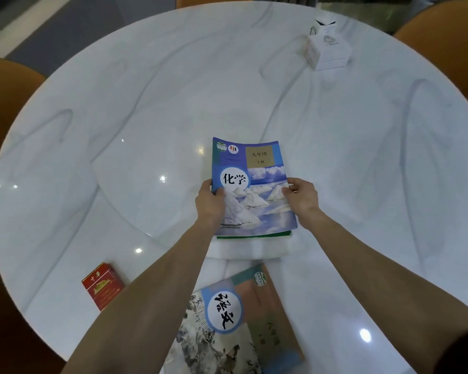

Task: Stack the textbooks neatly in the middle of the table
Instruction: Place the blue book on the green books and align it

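A blue textbook (257, 182) with white mountains on its cover lies near the middle of the round white marble table (146, 117). My left hand (210, 203) grips its left edge and my right hand (301, 197) grips its right edge. Under it a green-edged book (254, 235) peeks out at the near side, with something white beneath that. A third textbook (243, 325), tan and grey with a blue-ringed title circle, lies slanted at the table's near edge between my forearms.
A red cigarette pack (103, 286) lies at the near left of the table. A white tissue box (328, 47) stands at the far right. Orange chairs (6, 98) ring the table on the left, right and far side.
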`<state>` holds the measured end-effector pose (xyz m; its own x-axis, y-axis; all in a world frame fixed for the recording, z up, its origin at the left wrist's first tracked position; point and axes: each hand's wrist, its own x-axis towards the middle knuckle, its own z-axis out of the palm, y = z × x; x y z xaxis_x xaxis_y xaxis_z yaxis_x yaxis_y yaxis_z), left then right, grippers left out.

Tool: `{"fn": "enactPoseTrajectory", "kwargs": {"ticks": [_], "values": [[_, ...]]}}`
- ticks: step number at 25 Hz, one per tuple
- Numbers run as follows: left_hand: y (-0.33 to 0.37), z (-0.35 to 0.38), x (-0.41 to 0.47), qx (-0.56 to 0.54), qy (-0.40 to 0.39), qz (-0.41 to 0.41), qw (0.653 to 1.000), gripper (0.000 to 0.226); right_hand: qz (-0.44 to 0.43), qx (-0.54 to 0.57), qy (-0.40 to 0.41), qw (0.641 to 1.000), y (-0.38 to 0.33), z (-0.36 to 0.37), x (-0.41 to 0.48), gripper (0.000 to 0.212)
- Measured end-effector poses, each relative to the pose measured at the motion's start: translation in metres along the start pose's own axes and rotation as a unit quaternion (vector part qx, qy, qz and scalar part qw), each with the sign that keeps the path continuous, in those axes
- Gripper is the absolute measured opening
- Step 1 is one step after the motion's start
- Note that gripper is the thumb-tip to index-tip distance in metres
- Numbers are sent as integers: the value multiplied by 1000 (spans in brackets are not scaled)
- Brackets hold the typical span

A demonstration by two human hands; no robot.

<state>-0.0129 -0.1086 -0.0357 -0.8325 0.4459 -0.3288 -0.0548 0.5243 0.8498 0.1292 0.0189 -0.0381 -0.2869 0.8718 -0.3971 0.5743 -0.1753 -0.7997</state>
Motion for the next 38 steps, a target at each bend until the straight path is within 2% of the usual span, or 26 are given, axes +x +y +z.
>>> {"fn": "enactPoseTrajectory", "kwargs": {"ticks": [6, 11, 18, 27, 34, 38], "values": [[-13, 4, 4, 150, 18, 65, 986, 23, -35, -130, 3, 991, 6, 9, 1, 38], [-17, 4, 5, 306, 23, 72, 949, 28, -49, -174, 18, 983, 7, 13, 7, 30], [-18, 4, 7, 296, -24, 48, 954, 31, -52, -182, 39, 981, 8, 14, 8, 19], [-13, -4, 6, 333, -52, 48, 940, 34, -39, -194, 14, 980, 2, 11, 2, 26], [-9, -27, -12, 391, -49, 124, 911, 34, -41, -237, 16, 971, 10, 0, -24, 31], [-7, -33, -33, 436, -100, 183, 875, 32, -115, -365, 27, 924, 21, -3, -52, 29]]}}
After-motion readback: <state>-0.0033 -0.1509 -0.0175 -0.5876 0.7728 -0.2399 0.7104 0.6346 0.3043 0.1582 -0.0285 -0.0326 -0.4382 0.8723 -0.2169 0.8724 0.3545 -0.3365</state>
